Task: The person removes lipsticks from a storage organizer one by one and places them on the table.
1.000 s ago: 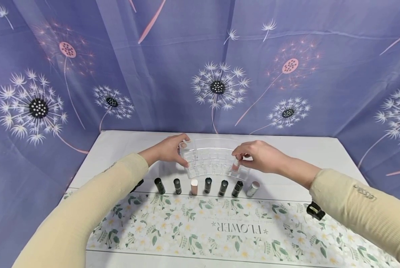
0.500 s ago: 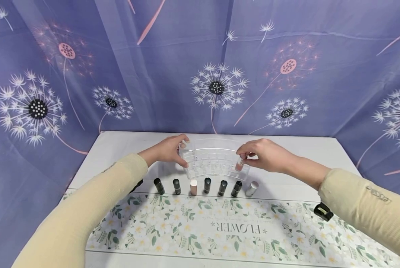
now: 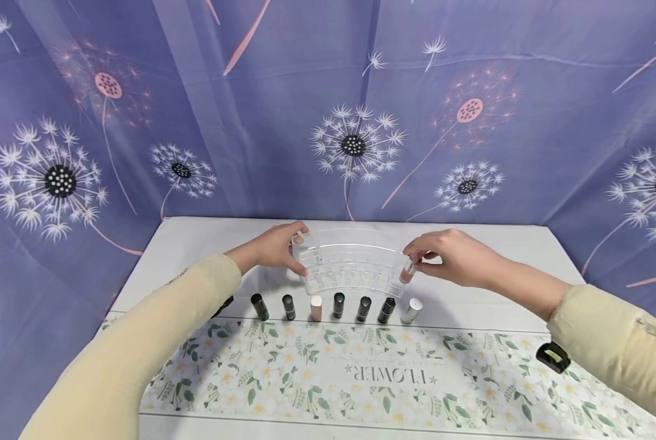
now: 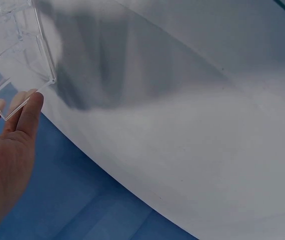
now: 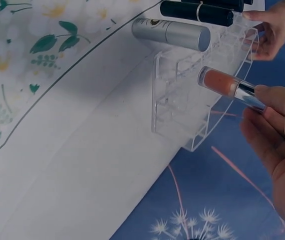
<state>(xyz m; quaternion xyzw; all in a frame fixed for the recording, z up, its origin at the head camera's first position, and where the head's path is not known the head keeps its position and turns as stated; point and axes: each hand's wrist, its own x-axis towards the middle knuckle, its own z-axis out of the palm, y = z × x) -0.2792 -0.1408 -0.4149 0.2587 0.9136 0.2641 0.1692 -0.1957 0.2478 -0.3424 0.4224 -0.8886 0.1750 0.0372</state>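
A clear, curved acrylic lipstick organizer [image 3: 355, 267] stands near the table's back, divided into small compartments. My left hand [image 3: 277, 246] grips its left end, thumb at the front and fingers around the back corner; the left wrist view shows those fingers [image 4: 30, 112] against the clear wall. At the opposite end, my right hand [image 3: 457, 260] pinches a lip gloss tube [image 5: 221, 82] by its silver cap. The tube's see-through peach body points down, tilted, and overlaps the organizer's right end in the head view.
In front of the organizer stands a row of lipsticks: several black ones [image 3: 338, 305], a pink one with a white top [image 3: 316, 308] and a silver one [image 3: 412, 311] at the right. A flower-print mat [image 3: 284, 379] covers the table's front; a purple dandelion curtain [image 3: 273, 122] surrounds it.
My right hand has moved to the right with the lip gloss, from over the compartments to the organizer's right end. The left hand keeps its grip there.
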